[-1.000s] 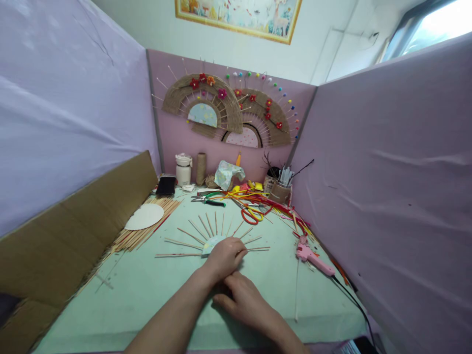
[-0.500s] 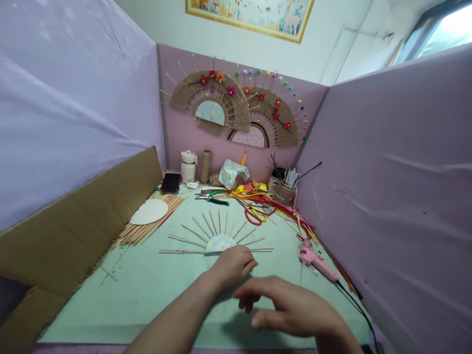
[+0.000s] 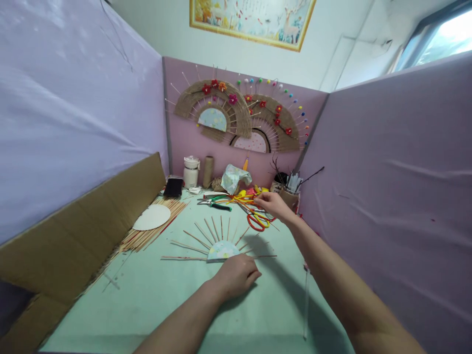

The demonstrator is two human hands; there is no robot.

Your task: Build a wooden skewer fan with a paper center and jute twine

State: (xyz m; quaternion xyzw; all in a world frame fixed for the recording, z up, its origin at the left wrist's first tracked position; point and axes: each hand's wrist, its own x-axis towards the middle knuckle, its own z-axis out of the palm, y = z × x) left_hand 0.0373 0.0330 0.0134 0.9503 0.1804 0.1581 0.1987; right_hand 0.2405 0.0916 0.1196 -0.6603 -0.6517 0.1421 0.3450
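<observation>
Green tabletop [image 3: 121, 314]; half-disc [image 3: 222, 250], long axis crosswise, curve forward; left hand [image 3: 238, 276] beside, right hand [image 3: 275, 203] beyond; grips unclear

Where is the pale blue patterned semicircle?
Head view, centre: the semicircle lies on green cloth, just beyond the left hand, thin wooden sticks fanning outward.

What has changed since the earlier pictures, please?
The right hand has moved forward from beside the left hand to the coloured strips; any grip is unclear. The left hand has eased back slightly, baring more of the patterned half-disc. It and its sticks look unmoved.
</observation>
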